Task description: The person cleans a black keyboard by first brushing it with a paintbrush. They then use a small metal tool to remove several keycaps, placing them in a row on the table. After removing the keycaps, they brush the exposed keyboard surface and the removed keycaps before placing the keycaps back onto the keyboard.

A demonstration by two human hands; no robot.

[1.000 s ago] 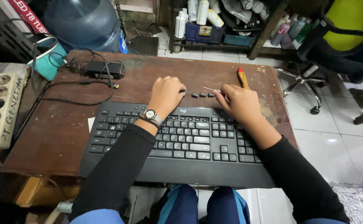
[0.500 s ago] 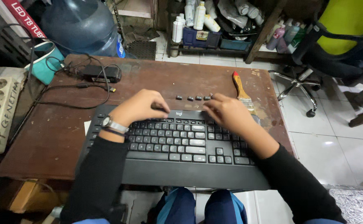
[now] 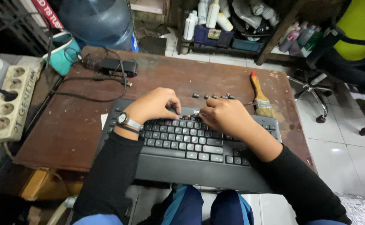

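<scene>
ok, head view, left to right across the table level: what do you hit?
White power strip → teal pouch → black adapter box → left hand on the black keyboard → right hand → paintbrush → office chair base.

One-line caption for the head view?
Both hands, left hand and right hand, on black keyboard's top row; paintbrush beside it.

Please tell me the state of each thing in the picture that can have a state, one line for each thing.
Keyboard: flat on the desk, some keycaps off.
Keycaps: loose, in a row behind the keyboard.
Left hand: fingers bent on the keyboard's top edge.
Right hand: closed over the top key row.
Brush: lying flat, untouched.
Power strip: one plug in.
</scene>
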